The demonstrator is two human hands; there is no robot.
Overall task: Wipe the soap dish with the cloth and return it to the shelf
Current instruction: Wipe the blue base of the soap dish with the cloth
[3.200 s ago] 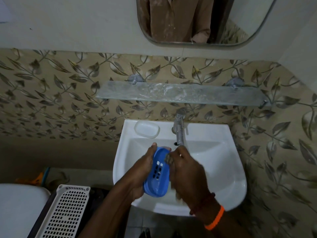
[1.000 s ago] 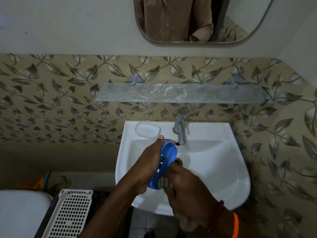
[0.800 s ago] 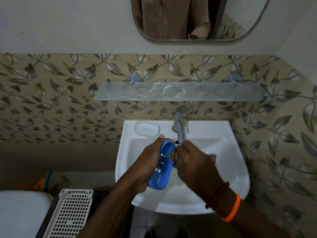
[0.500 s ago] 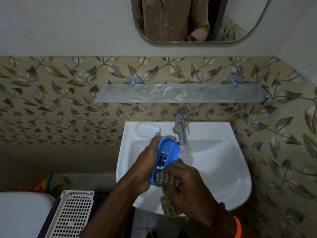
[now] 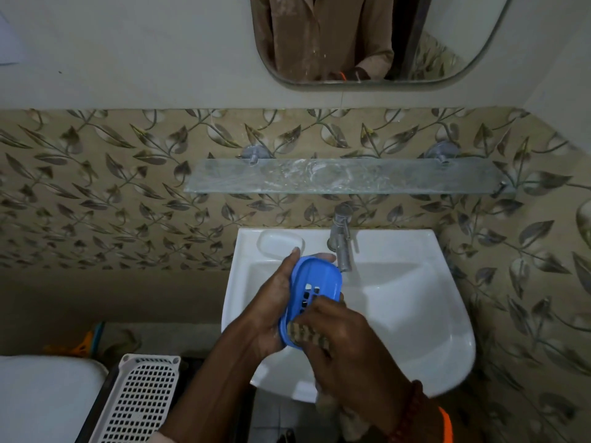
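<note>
My left hand grips a blue slotted soap dish over the white sink, tilted with its inside facing me. My right hand holds a brownish patterned cloth and presses it against the lower end of the dish. Part of the cloth hangs below my right wrist. The glass shelf on the wall above the tap holds nothing.
A metal tap stands at the back of the sink, close to the dish's top end. A moulded soap recess lies left of it. A white perforated basket and a toilet lid are at the lower left. A mirror hangs above.
My right hand has rubbed the cloth up and down the dish, from the top end down to the lower end. My left hand turned the dish so its inside faces me more.
</note>
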